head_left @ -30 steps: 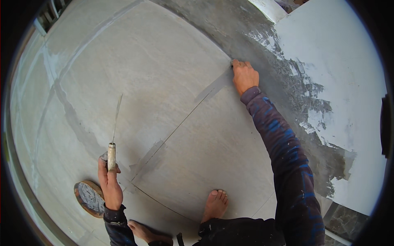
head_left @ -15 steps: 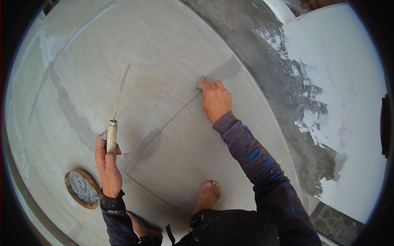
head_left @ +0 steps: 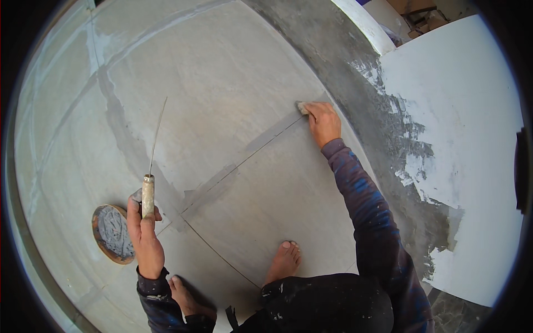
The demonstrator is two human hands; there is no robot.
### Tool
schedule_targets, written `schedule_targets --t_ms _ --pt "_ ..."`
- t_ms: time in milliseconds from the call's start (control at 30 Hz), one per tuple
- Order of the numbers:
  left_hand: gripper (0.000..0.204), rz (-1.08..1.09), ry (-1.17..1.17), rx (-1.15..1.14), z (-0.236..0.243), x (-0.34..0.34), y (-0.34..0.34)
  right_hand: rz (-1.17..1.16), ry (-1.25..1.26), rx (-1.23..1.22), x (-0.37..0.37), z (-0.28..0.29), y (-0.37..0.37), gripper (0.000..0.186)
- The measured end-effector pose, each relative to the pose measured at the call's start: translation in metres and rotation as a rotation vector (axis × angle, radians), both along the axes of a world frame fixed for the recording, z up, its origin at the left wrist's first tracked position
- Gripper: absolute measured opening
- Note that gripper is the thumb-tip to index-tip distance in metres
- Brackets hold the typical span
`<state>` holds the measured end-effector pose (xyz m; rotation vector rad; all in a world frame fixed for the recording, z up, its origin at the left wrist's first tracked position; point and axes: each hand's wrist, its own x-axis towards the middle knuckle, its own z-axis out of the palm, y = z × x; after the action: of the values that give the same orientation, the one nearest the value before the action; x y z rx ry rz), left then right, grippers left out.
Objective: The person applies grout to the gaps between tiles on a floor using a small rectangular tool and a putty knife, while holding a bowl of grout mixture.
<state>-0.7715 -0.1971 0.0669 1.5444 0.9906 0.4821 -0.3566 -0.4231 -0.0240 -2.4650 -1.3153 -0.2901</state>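
My left hand [head_left: 149, 247] is closed around the pale, worn handle of a pointing trowel or putty knife [head_left: 147, 195]. Its thin blade points away from me and shows edge-on, so its shape is hard to tell. Far to the right, my right hand [head_left: 324, 123] pinches a small greyish block-like scraper [head_left: 302, 107] against the tiled floor, at the far end of a dark tile joint [head_left: 239, 165]. Wet grey grout [head_left: 270, 135] lies smeared along that joint. Beside my left hand stands a round brown bowl [head_left: 95, 228] holding grey grout paste [head_left: 115, 230].
My bare feet [head_left: 284, 261] stand on the large beige tiles [head_left: 205, 83]. A rough dark cement strip [head_left: 361, 105] borders them on the right, next to a white panel [head_left: 466, 139] with ragged white smears. Boxes [head_left: 422, 16] show at the top right.
My right hand has moved away and to the right along the joint with the scraper. More of the joint behind it now carries grey grout. The left hand still holds its tool; the view has shifted.
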Motion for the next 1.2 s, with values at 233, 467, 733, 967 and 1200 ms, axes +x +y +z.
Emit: schedule_targets --t_ms 233,467,733,967,1200 --pt "0.042 0.009 0.027 -0.074 -0.045 -0.017 -0.003 0.301 0.204 -0.276 -0.045 -0.045 -0.04 0.025" --pt "0.044 -0.033 -0.001 -0.11 -0.072 0.011 -0.009 -0.358 0.038 -0.146 0.045 -0.072 0.004 0.02" --pt "0.051 0.04 0.061 -0.087 -0.065 0.007 -0.003 0.112 0.044 -0.115 -0.166 -0.082 0.033 0.033" --pt "0.042 0.034 -0.06 -0.096 -0.064 -0.049 -0.001 0.145 0.014 0.038 -0.124 -0.063 0.024 0.042" --pt "0.038 0.083 -0.031 -0.172 -0.081 -0.078 -0.012 0.289 0.16 -0.306 -0.124 -0.088 -0.025 0.041"
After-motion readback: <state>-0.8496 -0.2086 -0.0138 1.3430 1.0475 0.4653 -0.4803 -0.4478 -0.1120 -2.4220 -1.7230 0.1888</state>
